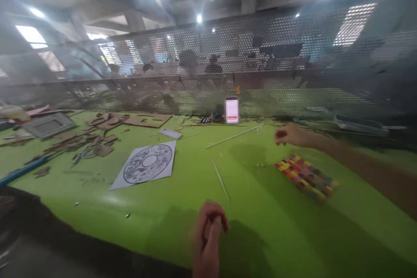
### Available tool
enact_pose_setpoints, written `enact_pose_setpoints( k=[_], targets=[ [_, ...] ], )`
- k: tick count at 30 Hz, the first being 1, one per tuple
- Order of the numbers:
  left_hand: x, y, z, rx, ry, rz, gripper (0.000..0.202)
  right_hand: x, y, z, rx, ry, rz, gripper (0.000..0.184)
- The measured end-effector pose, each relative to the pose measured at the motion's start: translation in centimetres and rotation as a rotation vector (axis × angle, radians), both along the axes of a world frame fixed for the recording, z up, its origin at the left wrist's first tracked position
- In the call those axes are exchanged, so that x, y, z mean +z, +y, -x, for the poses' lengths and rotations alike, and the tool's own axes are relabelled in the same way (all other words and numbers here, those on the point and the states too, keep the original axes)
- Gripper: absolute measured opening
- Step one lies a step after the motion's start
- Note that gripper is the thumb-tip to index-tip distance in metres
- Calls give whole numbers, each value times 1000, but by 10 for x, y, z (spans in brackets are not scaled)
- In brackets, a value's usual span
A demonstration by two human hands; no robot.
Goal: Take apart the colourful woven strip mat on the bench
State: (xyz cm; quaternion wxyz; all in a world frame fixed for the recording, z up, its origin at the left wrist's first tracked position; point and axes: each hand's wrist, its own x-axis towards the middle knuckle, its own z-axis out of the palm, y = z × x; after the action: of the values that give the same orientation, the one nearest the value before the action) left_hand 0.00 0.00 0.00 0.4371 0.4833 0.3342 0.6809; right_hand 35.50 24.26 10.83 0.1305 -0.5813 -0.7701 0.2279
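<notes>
While left hand curls near tabletop edge, right hand curled beyond colourful piece, grips unclear.

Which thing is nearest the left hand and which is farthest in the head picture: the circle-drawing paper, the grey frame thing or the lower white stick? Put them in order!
1. Lower white stick: just beyond the left hand.
2. Circle-drawing paper: left of the stick.
3. Grey frame thing: far left, beside the cardboard scraps.
</notes>
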Motion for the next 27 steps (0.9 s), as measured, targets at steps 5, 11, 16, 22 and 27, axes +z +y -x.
enact_pose_setpoints(
  k=[5,11,16,22,27],
  targets=[
    [-1,4,3,91,176,41,18,-22,-87,-37,-59,-134,-26,49],
    [20,25,-10,234,931,106,17,-40,-90,-48,-140,-212,-121,67],
    [47,57,-16,256,1561,375,41,-31,-75,-48,-95,-180,-132,42],
    [66,84,-3,78,1775,477,41,7,-106,-40,15,146,-70,32],
    [67,97,13,94,1838,505,39,9,-127,-25,-72,300,-123,26]
  ],
)
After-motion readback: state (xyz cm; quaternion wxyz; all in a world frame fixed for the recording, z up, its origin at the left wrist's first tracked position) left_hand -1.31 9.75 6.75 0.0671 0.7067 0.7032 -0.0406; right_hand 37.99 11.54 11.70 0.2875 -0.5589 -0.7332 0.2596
